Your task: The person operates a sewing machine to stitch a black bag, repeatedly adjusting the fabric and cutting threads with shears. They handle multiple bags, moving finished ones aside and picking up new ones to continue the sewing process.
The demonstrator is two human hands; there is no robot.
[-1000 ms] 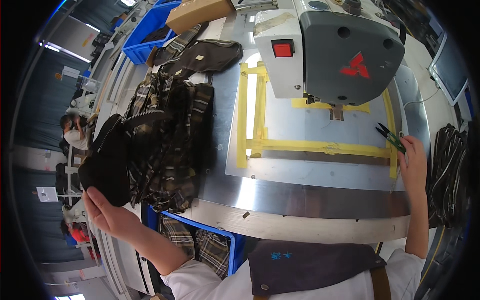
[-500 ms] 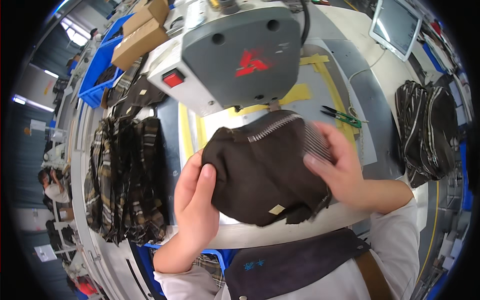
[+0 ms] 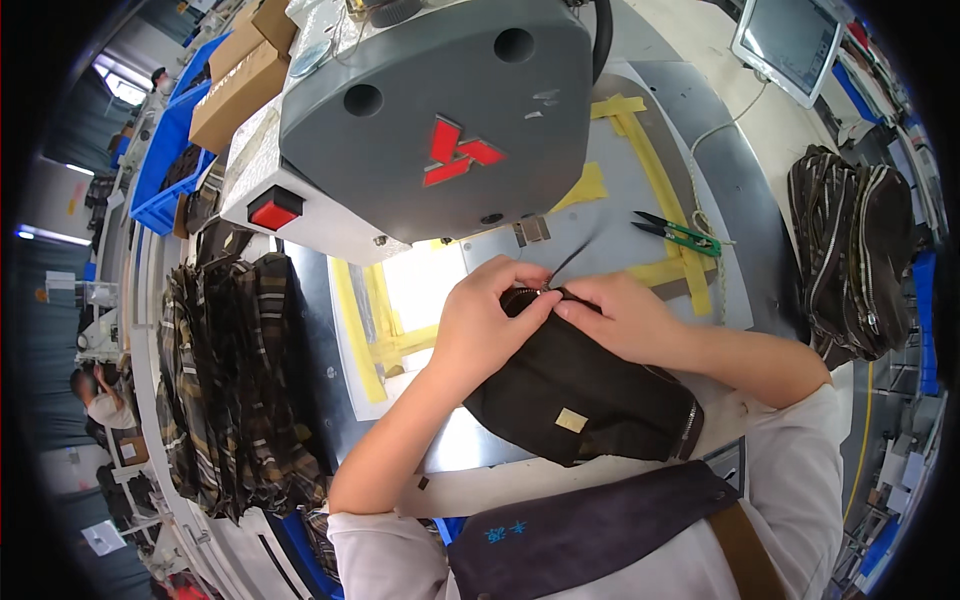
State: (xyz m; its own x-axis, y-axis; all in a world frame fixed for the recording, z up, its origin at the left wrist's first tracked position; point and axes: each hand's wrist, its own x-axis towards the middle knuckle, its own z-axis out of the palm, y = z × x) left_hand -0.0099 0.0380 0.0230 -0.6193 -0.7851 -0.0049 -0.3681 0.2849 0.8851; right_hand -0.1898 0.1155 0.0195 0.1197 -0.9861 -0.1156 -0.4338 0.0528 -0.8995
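Note:
A dark brown fabric pouch [image 3: 590,385] with a small beige label lies across the front edge of the sewing machine table. At its far end, my left hand [image 3: 490,315] pinches the fabric beside the metal zipper end [image 3: 540,290]. My right hand [image 3: 625,320] is closed on the same end, its thumb almost touching my left thumb. A thin dark strip [image 3: 572,260] sticks out beyond the fingertips. Another stretch of zipper [image 3: 690,428] runs along the pouch's near right edge. My fingers hide part of the gripped end.
The grey sewing machine head [image 3: 400,140] overhangs the work plate. Green-handled thread snips [image 3: 678,233] lie right of it. Plaid fabric pieces [image 3: 230,390] are piled at left, zippered dark pouches [image 3: 850,255] at right. A screen [image 3: 790,45] stands far right; blue bins [image 3: 165,190] stand far left.
The pouch has turned and come nearer to me. Both hands have moved from its opposite sides to meet at its far zipper end. The machine head looms larger in view.

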